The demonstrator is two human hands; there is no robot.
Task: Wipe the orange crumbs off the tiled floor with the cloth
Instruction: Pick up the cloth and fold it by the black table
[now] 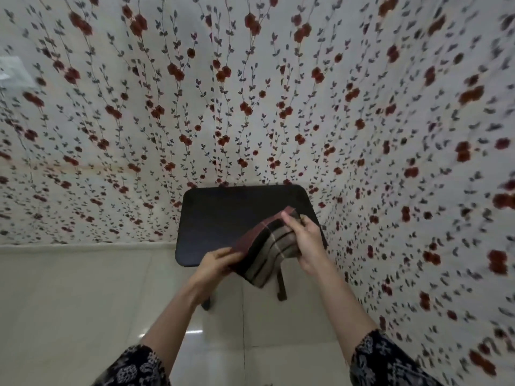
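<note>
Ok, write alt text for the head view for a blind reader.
Two hands hold a folded striped cloth over a small dark table: the left hand grips its lower edge, the right hand its upper corner. Pale tiled floor lies below, a flower-patterned backdrop behind; no crumbs show.

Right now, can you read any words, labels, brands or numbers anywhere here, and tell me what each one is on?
No readable text anywhere in view.
Cloth, held by the left hand and right hand: stripes only, no label showing.
Table: plain dark top, no mark.
Wall covering: flowers and vines only.
Pale plate at the left edge: too blurred to tell whether it bears writing.
</note>
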